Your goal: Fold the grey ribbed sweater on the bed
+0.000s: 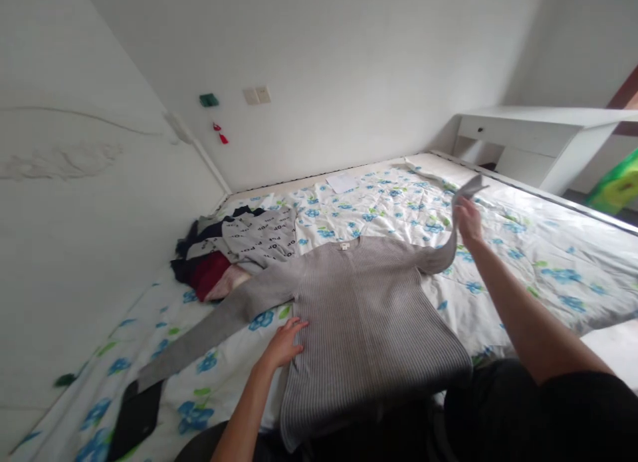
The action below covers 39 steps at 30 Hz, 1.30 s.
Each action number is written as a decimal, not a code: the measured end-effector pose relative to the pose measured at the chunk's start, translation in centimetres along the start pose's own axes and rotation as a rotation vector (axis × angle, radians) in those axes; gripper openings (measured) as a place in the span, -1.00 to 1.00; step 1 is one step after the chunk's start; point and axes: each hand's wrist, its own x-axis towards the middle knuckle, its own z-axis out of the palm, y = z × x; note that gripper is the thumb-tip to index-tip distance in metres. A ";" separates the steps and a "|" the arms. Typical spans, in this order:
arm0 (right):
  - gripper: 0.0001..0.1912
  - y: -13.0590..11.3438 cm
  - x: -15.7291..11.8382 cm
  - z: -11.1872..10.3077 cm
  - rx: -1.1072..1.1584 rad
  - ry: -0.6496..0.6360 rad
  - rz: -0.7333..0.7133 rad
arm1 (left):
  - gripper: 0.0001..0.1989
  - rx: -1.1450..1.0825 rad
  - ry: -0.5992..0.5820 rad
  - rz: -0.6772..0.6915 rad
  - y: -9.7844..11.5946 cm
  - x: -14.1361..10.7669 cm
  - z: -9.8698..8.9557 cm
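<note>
A grey ribbed sweater [366, 316] lies on the bed with its front facing up, and its neck label [344, 246] is visible. The two hands are well apart, and the sweater is between them. The left hand [284, 346] lies flat and open on the lower part of the sweater, near its left edge. The right hand [468, 221] is lifted above the bed and holds the end of one sleeve [443, 252], so this sleeve goes up from the sweater in the air. The other sleeve [214, 322] is stretched out straight toward the lower left on the floral bed sheet [523, 269]. Just beside the sweater's shoulder there is a pile of folded clothes [219, 249], and a sheet of white paper [341, 182] lies further away on the bed.
</note>
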 end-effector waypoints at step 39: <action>-0.59 4.1 -16.1 8.3 -0.630 -0.828 0.019 | -0.38 0.237 0.248 0.008 2.6 7.5 0.1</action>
